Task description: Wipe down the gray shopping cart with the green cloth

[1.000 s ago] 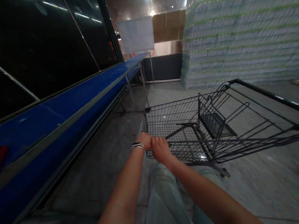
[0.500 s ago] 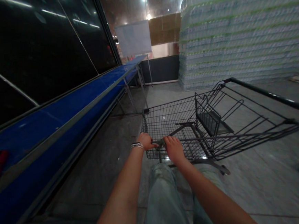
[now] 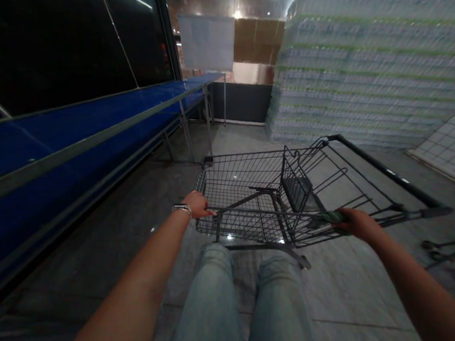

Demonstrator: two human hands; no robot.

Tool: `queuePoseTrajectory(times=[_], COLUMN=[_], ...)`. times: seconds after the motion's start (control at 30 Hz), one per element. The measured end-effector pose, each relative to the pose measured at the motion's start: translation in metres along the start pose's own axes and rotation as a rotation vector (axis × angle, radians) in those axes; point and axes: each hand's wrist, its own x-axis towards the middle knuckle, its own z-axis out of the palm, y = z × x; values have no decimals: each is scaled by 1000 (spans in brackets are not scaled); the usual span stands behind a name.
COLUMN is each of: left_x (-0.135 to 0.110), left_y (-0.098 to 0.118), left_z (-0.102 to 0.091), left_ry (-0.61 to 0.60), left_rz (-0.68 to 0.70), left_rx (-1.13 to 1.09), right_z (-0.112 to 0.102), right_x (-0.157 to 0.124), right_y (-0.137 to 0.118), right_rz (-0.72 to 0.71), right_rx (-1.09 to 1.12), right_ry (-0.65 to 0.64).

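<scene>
Clamped on the green cloth (image 3: 335, 217) with the right grip (image 3: 353, 221), pressed to the near top rail (image 3: 262, 211), seemingly to wipe it. Closed over that rail's front end with the left grip (image 3: 198, 204), likely to steady the shopping cart (image 3: 298, 191), side-on just beyond the knees (image 3: 216, 258). Best to wrap the cloth right round, press evenly, mind snags, ease off near the handlebar (image 3: 393, 174) and brace against rolling. Farther out, note the blue table (image 3: 127, 102) at left, stacked bottles (image 3: 361, 70) at right.
</scene>
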Motion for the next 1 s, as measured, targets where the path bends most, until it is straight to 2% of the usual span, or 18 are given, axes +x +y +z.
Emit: queuePoseTrajectory(times=[0.07,0.13,0.23,0.33,0.5,0.83,0.93,1.0], left_x=[1,2,1,-2,-6,-13,-16,-17], left_y=[-1,-1,1,3,7,15,17,17], left_z=[1,0,-1,-2,-4,-4,-3,-3], left_ry=[4,-1,-5,-3,-11,-8,-4,-9], left_rz=[1,0,-16,-31,-21,-20,-19,-13], left_rx=[4,26,19,-15,8,26,27,37], right_z=[-3,-1,3,2,-3,-16,-18,-18], right_x=[1,3,5,9,20,42,44,44], right_y=[15,12,-13,-51,-141,-363,-406,-419], right_rz=[8,18,18,-72,-196,-472,-532,-538], right_rx=[-3,-60,-125,-103,-123,-33,3,12], right_ry=[-42,-46,-56,-51,-87,-95,-79,-79])
